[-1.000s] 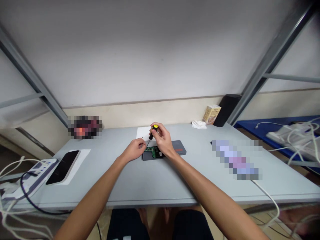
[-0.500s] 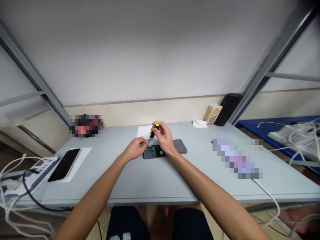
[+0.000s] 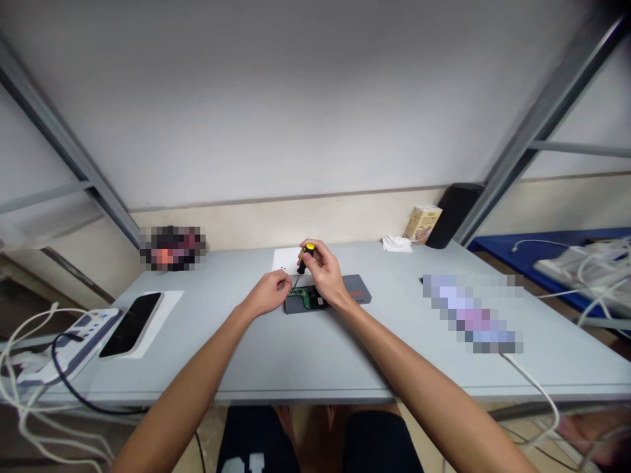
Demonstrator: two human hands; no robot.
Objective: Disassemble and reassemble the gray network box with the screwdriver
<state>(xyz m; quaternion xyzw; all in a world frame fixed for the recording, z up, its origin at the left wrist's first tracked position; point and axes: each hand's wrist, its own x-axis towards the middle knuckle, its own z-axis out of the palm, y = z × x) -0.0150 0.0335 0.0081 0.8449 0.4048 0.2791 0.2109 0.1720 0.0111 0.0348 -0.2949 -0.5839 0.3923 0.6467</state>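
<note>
One black-and-yellow screwdriver (image 3: pixel 302 266), gripped in the right hand (image 3: pixel 324 273), points down at one green circuit board (image 3: pixel 309 299) in a grey case (image 3: pixel 355 284), its reddish lettering too small to read. The left hand (image 3: pixel 269 292) curls at the case's left end; whether it pinches anything cannot be told. On the pale grey worktop (image 3: pixel 276 361), against a wall (image 3: pixel 296 125), one phone (image 3: pixel 132 325) lies left of the case, one carton (image 3: pixel 422 225) behind and right.
</note>
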